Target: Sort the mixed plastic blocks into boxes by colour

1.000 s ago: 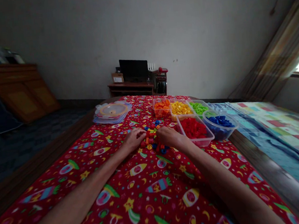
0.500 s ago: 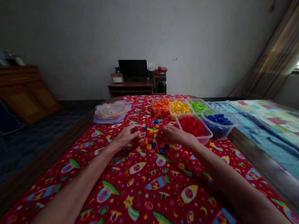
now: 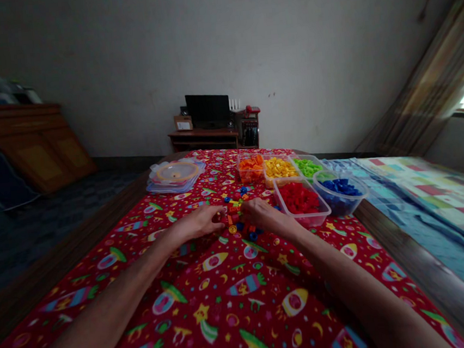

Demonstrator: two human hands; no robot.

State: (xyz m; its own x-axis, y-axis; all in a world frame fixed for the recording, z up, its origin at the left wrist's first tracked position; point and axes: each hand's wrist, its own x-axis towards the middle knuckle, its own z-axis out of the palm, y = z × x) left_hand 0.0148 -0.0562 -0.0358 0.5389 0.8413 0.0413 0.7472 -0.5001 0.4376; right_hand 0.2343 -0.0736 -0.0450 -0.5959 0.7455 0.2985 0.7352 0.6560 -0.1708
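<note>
Small toy building blocks in red, orange, yellow, green and blue, some of them round like wheels, form a cluster (image 3: pixel 235 217) on the red patterned cloth. My left hand (image 3: pixel 201 222) is at the left side of this cluster, thumb and fingers curved with a gap between them. From the right, my right hand (image 3: pixel 262 213) reaches over the cluster with its fingers bent together on some of the blocks. Its fingers hide part of the cluster, and the exact piece they grip cannot be made out.
Clear tubs hold orange (image 3: pixel 251 168), yellow (image 3: pixel 279 168), green (image 3: pixel 307 167), red (image 3: pixel 300 199) and blue pieces (image 3: pixel 339 188), just beyond my right hand. Stacked plastic lids (image 3: pixel 176 175) lie at the back left. A desk with a monitor (image 3: pixel 208 110) stands against the wall.
My left hand has moved slightly right and nearer, its outstretched fingers now curved at the cluster's side. My right hand has shifted slightly left over the blocks.
</note>
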